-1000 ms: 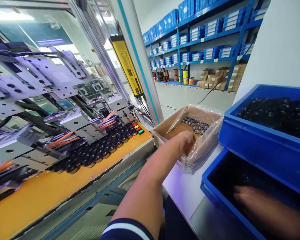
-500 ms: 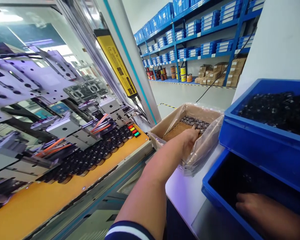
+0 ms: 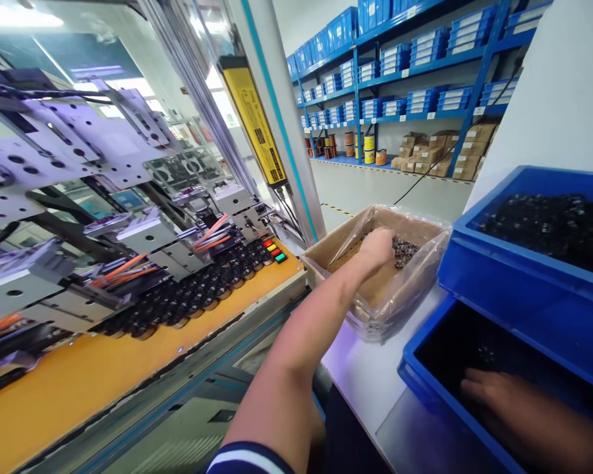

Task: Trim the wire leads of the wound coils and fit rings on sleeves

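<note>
My left hand (image 3: 377, 246) reaches into a cardboard box (image 3: 326, 242) lined with clear plastic. It is closed over the small round metal parts (image 3: 406, 251) grouped at the box's far side; its fingertips are hidden, and so is anything between them. My right hand (image 3: 491, 390) is low inside the lower blue bin (image 3: 427, 329), in deep shadow. Its fingers reach down among dark contents and blur into them, so their grip is unclear. An upper blue bin (image 3: 518, 280), full of small black parts (image 3: 548, 220), rests above the lower one.
To the left stands a machine with an orange table (image 3: 163, 368), rows of black round parts (image 3: 197, 289) and coloured buttons (image 3: 275, 250). A metal post (image 3: 286, 118) with a yellow sensor bar (image 3: 254, 122) rises beside the box. Blue shelving (image 3: 358, 85) stands behind.
Within the box, my left hand has moved slightly up and to the left over the metal parts. My right hand stays in the lower bin, shifted only slightly. The view has turned a little left.
</note>
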A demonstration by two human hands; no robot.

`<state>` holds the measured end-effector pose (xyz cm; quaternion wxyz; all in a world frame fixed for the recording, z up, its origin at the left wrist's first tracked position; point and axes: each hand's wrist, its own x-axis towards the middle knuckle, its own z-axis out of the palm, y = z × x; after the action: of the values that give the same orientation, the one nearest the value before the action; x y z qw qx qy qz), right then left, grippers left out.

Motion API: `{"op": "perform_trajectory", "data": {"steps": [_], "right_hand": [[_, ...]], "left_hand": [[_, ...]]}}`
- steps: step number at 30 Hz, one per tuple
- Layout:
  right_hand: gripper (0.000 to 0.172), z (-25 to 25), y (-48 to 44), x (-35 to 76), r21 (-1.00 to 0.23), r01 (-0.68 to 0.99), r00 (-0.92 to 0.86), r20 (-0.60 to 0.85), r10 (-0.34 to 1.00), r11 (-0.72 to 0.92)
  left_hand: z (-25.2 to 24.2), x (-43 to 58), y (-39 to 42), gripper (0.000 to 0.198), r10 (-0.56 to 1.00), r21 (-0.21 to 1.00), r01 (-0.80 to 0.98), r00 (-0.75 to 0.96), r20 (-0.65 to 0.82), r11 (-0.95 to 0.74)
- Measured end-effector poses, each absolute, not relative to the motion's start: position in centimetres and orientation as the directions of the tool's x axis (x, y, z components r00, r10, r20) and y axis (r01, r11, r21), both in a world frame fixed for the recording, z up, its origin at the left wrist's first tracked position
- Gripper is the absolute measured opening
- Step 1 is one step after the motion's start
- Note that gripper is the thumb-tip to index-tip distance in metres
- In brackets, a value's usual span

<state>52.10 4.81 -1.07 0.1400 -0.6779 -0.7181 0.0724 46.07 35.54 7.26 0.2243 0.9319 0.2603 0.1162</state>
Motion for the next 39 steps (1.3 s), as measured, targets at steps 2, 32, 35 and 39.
{"op": "perform_trajectory", "data": {"steps": [2, 32, 35, 39], "right_hand": [[0.033, -0.6, 4.8, 52.1, -0.265, 0.959, -0.079, 0.088, 0.993, 0.1], [0.008, 7.1, 5.8, 35.9, -0.543, 0.409, -0.196, 0.732, 0.652, 0.733], [0.007, 7.2, 5.6, 35.9, -0.563, 0.366, -0.205, 0.728, 0.654, 0.741], [0.004, 6.9, 5.7, 35.9, -0.574, 0.341, -0.202, 0.728, 0.655, 0.744]], "left_hand": [[8.8, 42.4, 34.0, 0.025, 0.565, 0.578, 0.337, 0.779, 0.273, -0.744], [2.6, 16.8, 10.6, 0.03, 0.851, 0.932, -0.253, 0.397, 0.344, -0.259], [3.0, 17.2, 10.3, 0.038, 0.857, 0.952, -0.226, 0.428, 0.287, -0.206], [3.1, 17.7, 10.1, 0.035, 0.856, 0.968, -0.216, 0.467, 0.22, -0.131]]}}
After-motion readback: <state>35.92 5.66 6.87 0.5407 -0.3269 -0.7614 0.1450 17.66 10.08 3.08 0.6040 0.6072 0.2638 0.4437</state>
